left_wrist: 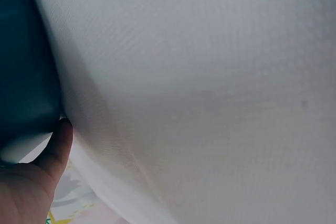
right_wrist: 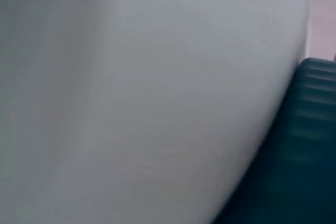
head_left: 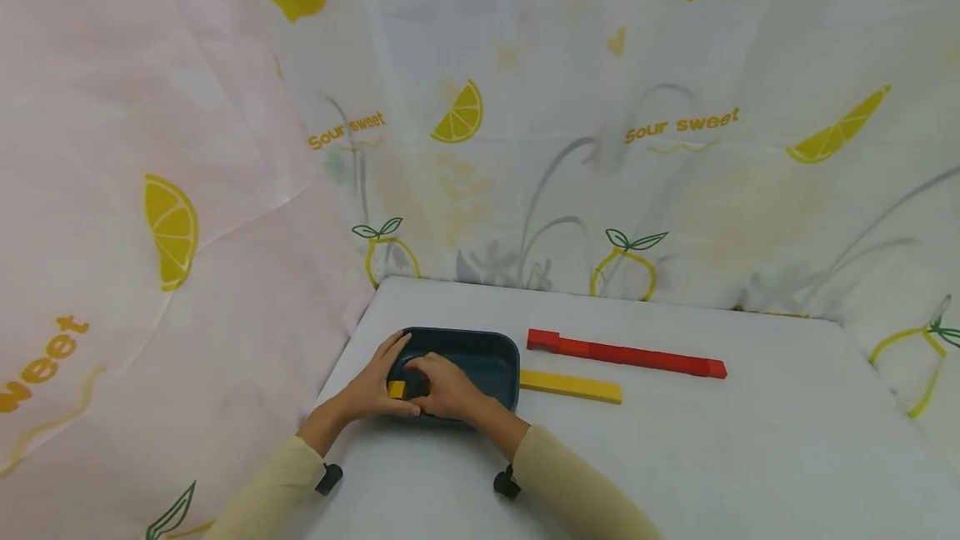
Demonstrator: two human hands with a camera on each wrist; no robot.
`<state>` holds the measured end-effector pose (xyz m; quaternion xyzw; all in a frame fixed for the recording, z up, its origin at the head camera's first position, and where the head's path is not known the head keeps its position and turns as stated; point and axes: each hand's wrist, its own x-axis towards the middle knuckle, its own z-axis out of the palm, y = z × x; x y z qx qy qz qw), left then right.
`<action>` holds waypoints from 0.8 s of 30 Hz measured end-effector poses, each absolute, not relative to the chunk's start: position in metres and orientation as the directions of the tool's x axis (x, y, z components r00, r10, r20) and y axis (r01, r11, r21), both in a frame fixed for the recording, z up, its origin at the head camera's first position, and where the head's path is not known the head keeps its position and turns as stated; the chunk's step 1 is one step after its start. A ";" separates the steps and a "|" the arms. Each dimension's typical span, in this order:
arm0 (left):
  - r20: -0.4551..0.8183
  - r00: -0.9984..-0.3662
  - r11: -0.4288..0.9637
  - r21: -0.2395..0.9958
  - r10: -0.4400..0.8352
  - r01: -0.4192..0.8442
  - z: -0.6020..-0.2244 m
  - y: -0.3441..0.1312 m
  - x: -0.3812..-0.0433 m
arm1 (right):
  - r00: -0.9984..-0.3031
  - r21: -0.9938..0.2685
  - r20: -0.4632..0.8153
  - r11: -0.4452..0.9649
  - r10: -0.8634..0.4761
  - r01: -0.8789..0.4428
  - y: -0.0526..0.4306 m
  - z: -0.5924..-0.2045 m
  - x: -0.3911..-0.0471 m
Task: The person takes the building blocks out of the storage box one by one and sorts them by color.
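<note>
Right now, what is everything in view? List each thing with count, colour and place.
tray: one, dark teal, near left of the table, under both hands
small block: one, yellow, at the tray's near left rim between the hands
long bar: one, red, right of the tray, farther back
flat bar: one, yellow, right of the tray, nearer than the red one
table: one, white cover
curtain: lemon print, behind and left
left hand: fingers over the tray's left rim
right hand: curled over the tray, by the block
</note>
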<state>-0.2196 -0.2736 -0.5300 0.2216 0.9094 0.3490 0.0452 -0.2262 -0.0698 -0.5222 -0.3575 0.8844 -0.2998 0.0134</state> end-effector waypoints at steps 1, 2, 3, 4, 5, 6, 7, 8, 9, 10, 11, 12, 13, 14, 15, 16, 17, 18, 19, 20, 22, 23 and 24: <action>0.075 -0.897 0.657 0.655 0.436 0.374 -0.530 -0.273 -0.220 | -0.737 -0.508 0.181 0.580 -0.651 -0.637 -0.074 -0.523 -0.228; 0.076 -0.898 0.656 0.657 0.434 0.373 -0.530 -0.273 -0.220 | -0.729 -0.472 0.167 0.595 -0.664 -0.650 -0.078 -0.524 -0.229; 0.078 -0.897 0.656 0.655 0.435 0.375 -0.530 -0.273 -0.219 | -0.722 -0.443 0.148 0.607 -0.676 -0.660 -0.082 -0.525 -0.231; 0.080 -0.896 0.654 0.656 0.437 0.377 -0.530 -0.272 -0.219 | -0.715 -0.403 0.128 0.622 -0.688 -0.671 -0.085 -0.526 -0.232; 0.080 -0.895 0.651 0.658 0.438 0.378 -0.530 -0.272 -0.218 | -0.708 -0.365 0.110 0.634 -0.698 -0.682 -0.089 -0.526 -0.232; 0.080 -0.895 0.650 0.660 0.439 0.378 -0.530 -0.272 -0.217 | -0.701 -0.328 0.093 0.642 -0.707 -0.692 -0.091 -0.527 -0.232; 0.076 -0.894 0.651 0.659 0.441 0.377 -0.530 -0.271 -0.216 | -0.696 -0.298 0.077 0.650 -0.714 -0.700 -0.094 -0.527 -0.232; 0.071 -0.895 0.651 0.661 0.441 0.373 -0.529 -0.271 -0.216 | -0.691 -0.268 0.063 0.655 -0.720 -0.707 -0.097 -0.527 -0.232; 0.067 -0.896 0.654 0.660 0.440 0.370 -0.529 -0.271 -0.216 | -0.689 -0.247 0.046 0.660 -0.724 -0.710 -0.099 -0.526 -0.232; 0.066 -0.898 0.654 0.662 0.436 0.366 -0.529 -0.271 -0.215 | -0.686 -0.230 0.038 0.662 -0.726 -0.713 -0.100 -0.526 -0.232; 0.067 -0.900 0.654 0.664 0.430 0.362 -0.530 -0.271 -0.214 | -0.683 -0.227 0.034 0.660 -0.730 -0.717 -0.101 -0.527 -0.232; 0.067 -0.901 0.656 0.663 0.428 0.361 -0.531 -0.271 -0.214 | -0.681 -0.233 0.028 0.658 -0.732 -0.717 -0.102 -0.528 -0.232; 0.064 -0.902 0.661 0.659 0.426 0.359 -0.532 -0.271 -0.214 | -0.681 -0.248 0.021 0.657 -0.732 -0.712 -0.102 -0.529 -0.232; 0.066 -0.902 0.663 0.655 0.427 0.362 -0.533 -0.271 -0.213 | -0.685 -0.267 0.018 0.657 -0.729 -0.706 -0.102 -0.530 -0.232; 0.068 -0.901 0.664 0.652 0.429 0.366 -0.534 -0.272 -0.212 | -0.689 -0.285 0.015 0.658 -0.724 -0.697 -0.102 -0.532 -0.231; 0.070 -0.899 0.666 0.648 0.432 0.370 -0.534 -0.272 -0.212 | -0.694 -0.303 0.022 0.657 -0.720 -0.690 -0.102 -0.534 -0.231; 0.070 -0.898 0.668 0.644 0.435 0.373 -0.535 -0.272 -0.211 | -0.700 -0.323 0.026 0.657 -0.713 -0.681 -0.102 -0.535 -0.230; 0.069 -0.897 0.669 0.642 0.437 0.376 -0.534 -0.272 -0.211 | -0.709 -0.343 0.030 0.659 -0.705 -0.670 -0.101 -0.536 -0.230; 0.070 -0.896 0.669 0.641 0.438 0.377 -0.534 -0.272 -0.210 | -0.717 -0.365 0.039 0.658 -0.696 -0.659 -0.100 -0.536 -0.230; 0.071 -0.896 0.668 0.642 0.437 0.377 -0.533 -0.272 -0.210 | -0.725 -0.390 0.048 0.655 -0.688 -0.647 -0.100 -0.537 -0.231; 0.069 -0.900 0.673 0.640 0.431 0.371 -0.532 -0.272 -0.211 | -0.738 -0.442 0.065 0.644 -0.671 -0.624 -0.098 -0.537 -0.232; 0.069 -0.901 0.675 0.639 0.428 0.369 -0.531 -0.272 -0.212 | -0.745 -0.476 0.071 0.634 -0.664 -0.610 -0.097 -0.537 -0.233; 0.070 -0.902 0.677 0.637 0.426 0.368 -0.530 -0.272 -0.213 | -0.752 -0.510 0.077 0.623 -0.655 -0.594 -0.097 -0.537 -0.234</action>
